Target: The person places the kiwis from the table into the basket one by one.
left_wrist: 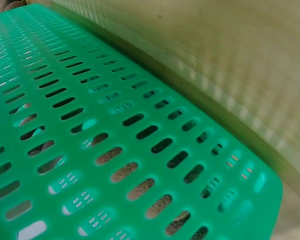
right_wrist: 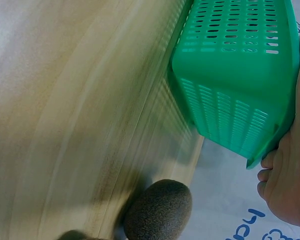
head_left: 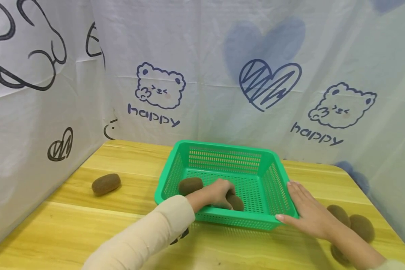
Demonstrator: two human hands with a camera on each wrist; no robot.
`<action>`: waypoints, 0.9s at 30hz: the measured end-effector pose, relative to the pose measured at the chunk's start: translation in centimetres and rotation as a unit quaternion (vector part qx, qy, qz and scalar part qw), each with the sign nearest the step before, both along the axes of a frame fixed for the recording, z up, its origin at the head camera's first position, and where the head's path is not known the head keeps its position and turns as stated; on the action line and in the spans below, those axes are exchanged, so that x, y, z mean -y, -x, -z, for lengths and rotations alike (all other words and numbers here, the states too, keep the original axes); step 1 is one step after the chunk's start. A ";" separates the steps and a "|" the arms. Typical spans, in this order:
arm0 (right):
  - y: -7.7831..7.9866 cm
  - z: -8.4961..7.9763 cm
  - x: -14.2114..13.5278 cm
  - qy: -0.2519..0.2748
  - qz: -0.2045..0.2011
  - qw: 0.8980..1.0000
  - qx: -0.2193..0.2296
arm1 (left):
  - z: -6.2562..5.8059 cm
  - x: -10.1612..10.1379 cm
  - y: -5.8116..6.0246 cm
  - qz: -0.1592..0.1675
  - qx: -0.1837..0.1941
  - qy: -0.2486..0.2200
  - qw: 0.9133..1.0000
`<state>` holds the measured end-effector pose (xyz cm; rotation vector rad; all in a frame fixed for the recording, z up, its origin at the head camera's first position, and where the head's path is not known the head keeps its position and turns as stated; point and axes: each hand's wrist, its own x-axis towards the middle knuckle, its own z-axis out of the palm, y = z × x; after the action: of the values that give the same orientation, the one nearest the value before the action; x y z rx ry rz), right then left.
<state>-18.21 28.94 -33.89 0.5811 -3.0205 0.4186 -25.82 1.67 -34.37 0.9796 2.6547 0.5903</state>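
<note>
A green plastic basket (head_left: pixel 219 216) with slotted walls stands on the wooden table. Inside it my left hand (head_left: pixel 217 193) has its fingers curled over a brown kiwi (head_left: pixel 236 203); a second kiwi (head_left: pixel 190 185) lies just left of that hand. In the left wrist view the basket wall (left_wrist: pixel 115 110) covers the hand, and brown fruit skin shows through its slots. At the basket's right side my right hand (head_left: pixel 310 213) grips the rim, with the thumb at the front corner and fingers along the outer side.
On the table's left lies a lone kiwi (head_left: pixel 106 184). Several kiwis (head_left: pixel 362 228) sit together at the right, partly hidden by my right forearm. A printed white cloth (head_left: pixel 202 75) hangs behind the table (head_left: pixel 98 225) and along its left side.
</note>
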 end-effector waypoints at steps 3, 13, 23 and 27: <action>0.0 0.0 0.1 0.000 -0.001 1.000 0.001 | 0.0 0.1 0.1 -0.002 0.005 0.008 1.000; 0.1 0.2 0.0 0.001 -0.002 1.000 -0.003 | -0.4 0.6 -0.1 0.007 0.002 0.025 1.000; 0.0 0.1 0.1 0.000 0.002 1.000 0.002 | -2.1 2.1 -0.6 0.012 0.002 -0.054 0.998; 0.0 0.0 0.1 -0.001 0.004 1.000 0.006 | -2.7 3.1 -0.2 0.004 -0.052 -0.108 0.993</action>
<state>-18.23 28.86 -33.91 0.5682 -3.0336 0.4188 -25.60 -1.47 -31.64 1.1061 2.7188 0.8627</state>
